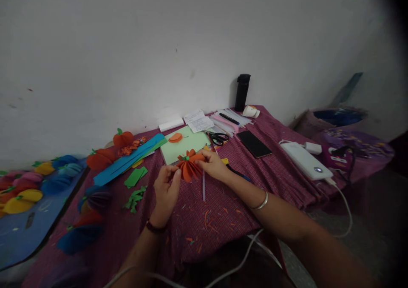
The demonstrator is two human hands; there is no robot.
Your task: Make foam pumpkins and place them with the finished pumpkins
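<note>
Checked cloth point(277, 130) | left hand point(166, 189), right hand point(216, 164) both pinching orange paper pumpkin point(189, 171) (underside hidden) | near-left purple shape point(65, 273) blurred

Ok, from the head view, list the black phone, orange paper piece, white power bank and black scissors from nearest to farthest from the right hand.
1. Orange paper piece: touching the right hand, to its left.
2. Black scissors: just ahead of it.
3. Black phone: off to the right.
4. White power bank: farthest right of these.
</note>
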